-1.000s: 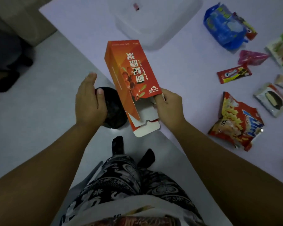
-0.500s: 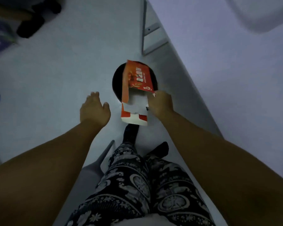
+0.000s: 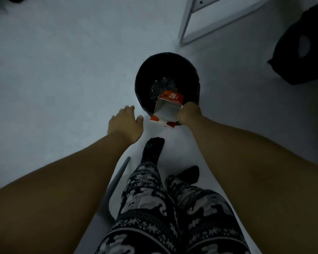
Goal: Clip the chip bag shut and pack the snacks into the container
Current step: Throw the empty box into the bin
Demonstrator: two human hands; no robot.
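Note:
My right hand grips an orange cardboard box by its open end, flaps hanging loose. The box points down into a round black bin on the floor. My left hand hovers to the left of the bin with relaxed fingers, holding nothing. The table, the snack bags and the clear container are out of view.
White table legs stand at the upper right. A black bag or box lies on the floor at the far right. My patterned trouser legs and black socks are below the hands, with a grey chair leg beside them.
My view has swung from the table down to the floor. My right hand carried the orange box off the table and lowered it over the black bin. My left hand let go and moved left.

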